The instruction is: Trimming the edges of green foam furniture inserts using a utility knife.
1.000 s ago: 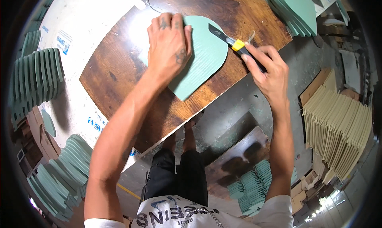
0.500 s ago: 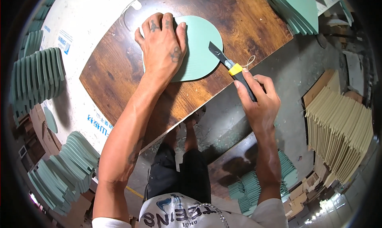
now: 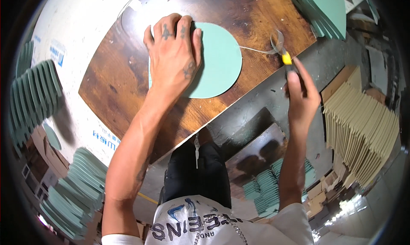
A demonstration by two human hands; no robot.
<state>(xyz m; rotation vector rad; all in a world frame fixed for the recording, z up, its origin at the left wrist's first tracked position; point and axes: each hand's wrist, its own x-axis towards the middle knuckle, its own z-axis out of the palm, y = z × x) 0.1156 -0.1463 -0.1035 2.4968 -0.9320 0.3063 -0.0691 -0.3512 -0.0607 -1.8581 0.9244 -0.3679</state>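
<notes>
My left hand (image 3: 174,57) presses on a rounded, pale green board (image 3: 220,61) lying on the wood-grain panel, fingers stretched over its far left part. To the right, clear of the board, my right hand (image 3: 302,89) is closed around a box cutter (image 3: 286,58) with a dark handle and a yellow collar; its blade is smeared by motion. A thin pale strip (image 3: 258,51) runs from the board's right edge to a curl beside the blade. Part of the board is hidden under my left hand.
The wood-grain panel (image 3: 256,14) rests over a white printed sheet (image 3: 92,23). Stacked green pieces stand at the left (image 3: 36,99), lower left (image 3: 77,189) and far right (image 3: 320,10). A tall stack of beige sheets (image 3: 358,129) is at the right, above the floor.
My right hand and the box cutter have moved right, off the board's edge, and a thin strip now trails from it. My left hand stays on the board, which sits slightly lower in view.
</notes>
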